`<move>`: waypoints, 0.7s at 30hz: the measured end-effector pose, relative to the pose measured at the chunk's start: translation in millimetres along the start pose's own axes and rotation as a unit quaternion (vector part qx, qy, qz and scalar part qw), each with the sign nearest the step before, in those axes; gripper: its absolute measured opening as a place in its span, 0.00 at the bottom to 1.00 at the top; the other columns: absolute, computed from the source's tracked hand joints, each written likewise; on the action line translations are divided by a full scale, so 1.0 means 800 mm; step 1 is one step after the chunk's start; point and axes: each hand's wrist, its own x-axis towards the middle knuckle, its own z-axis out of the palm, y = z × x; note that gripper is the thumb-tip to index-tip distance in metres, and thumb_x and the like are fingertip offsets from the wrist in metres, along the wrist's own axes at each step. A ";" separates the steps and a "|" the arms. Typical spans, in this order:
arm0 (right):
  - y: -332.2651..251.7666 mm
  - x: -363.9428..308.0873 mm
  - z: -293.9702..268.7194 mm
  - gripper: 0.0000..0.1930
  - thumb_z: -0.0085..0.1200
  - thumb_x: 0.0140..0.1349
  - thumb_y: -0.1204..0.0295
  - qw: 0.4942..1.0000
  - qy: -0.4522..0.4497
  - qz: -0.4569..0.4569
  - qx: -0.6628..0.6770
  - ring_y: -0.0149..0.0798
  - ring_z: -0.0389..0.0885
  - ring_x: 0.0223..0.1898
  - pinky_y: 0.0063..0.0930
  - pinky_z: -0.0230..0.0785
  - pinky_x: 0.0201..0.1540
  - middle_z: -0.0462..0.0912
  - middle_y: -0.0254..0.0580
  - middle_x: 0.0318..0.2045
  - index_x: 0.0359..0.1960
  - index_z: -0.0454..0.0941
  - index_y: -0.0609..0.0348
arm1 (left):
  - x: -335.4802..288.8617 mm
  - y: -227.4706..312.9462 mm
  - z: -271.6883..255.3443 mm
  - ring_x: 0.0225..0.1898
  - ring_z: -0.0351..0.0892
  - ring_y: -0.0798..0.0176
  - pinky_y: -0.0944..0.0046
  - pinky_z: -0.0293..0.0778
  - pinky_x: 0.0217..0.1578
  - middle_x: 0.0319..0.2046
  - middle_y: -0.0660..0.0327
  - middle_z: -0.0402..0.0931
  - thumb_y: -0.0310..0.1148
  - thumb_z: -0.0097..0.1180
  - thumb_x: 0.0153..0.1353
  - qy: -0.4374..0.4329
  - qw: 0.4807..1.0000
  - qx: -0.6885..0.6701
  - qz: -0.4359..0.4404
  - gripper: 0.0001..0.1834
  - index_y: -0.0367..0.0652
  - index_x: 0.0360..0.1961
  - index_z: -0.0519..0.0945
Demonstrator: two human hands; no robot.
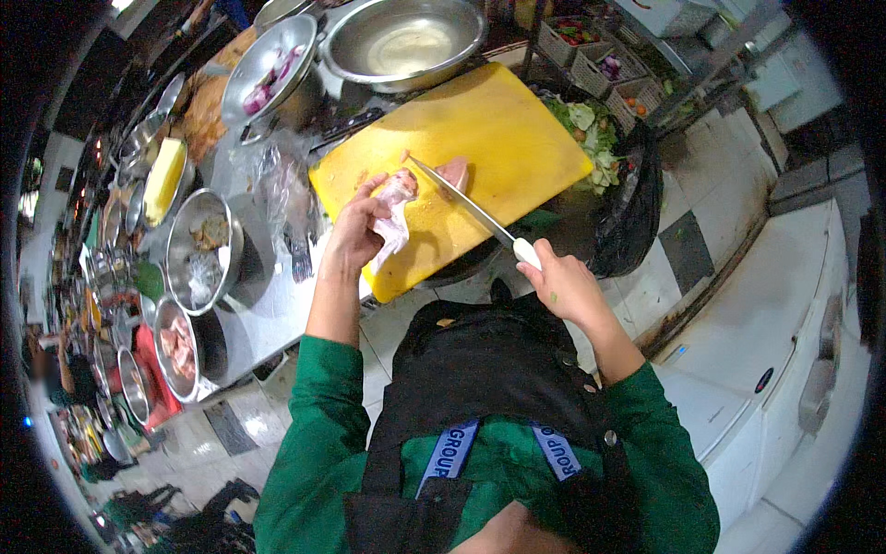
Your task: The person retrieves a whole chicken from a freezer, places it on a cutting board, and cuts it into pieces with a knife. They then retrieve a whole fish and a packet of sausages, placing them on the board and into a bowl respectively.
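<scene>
My left hand (354, 229) is closed on a pale piece of raw chicken (395, 214) with loose skin, lifted over the near left part of the yellow cutting board (489, 115). A knife (478, 214) with a white handle is gripped in my right hand (561, 284). Its long blade reaches across the board toward the upper left, with the tip close to a small scrap of meat (406, 156). Just beyond the blade lies a pink piece of meat (454, 171); whether the edge touches it, I cannot tell.
A wide metal bowl (471, 32) and a colander with cut purple onion (269, 85) stand behind the board. Left are a clear plastic bag (281, 185) and a bowl of raw meat (177, 346). Leafy trimmings (591, 134) fill a black-bagged bin (637, 208) at the right.
</scene>
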 end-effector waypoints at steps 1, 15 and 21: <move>0.003 0.001 -0.003 0.17 0.45 0.67 0.55 0.999 0.018 -0.026 0.031 0.71 0.75 0.36 0.59 0.66 0.36 0.78 0.66 0.29 0.40 0.62 0.58 | -0.005 0.005 0.009 0.38 0.78 0.60 0.62 0.78 0.37 0.44 0.58 0.73 0.16 0.47 0.47 -0.022 0.999 0.025 0.011 0.37 0.46 0.63 0.60; 0.127 -0.014 -0.035 0.16 0.44 0.67 0.55 0.959 0.266 0.098 0.018 0.69 0.77 0.29 0.61 0.66 0.31 0.79 0.66 0.25 0.41 0.61 0.55 | 0.129 -0.136 0.178 0.28 0.77 0.66 0.64 0.74 0.31 0.27 0.63 0.76 0.37 0.62 0.54 0.066 0.913 0.370 0.161 0.15 0.39 0.36 0.75; 0.064 -0.022 -0.062 0.14 0.47 0.66 0.58 0.978 0.182 0.104 -0.003 0.68 0.77 0.32 0.59 0.65 0.32 0.78 0.66 0.26 0.42 0.64 0.55 | 0.112 -0.121 0.156 0.29 0.78 0.66 0.66 0.74 0.32 0.28 0.57 0.79 0.35 0.64 0.49 0.031 0.803 0.524 0.282 0.19 0.33 0.38 0.76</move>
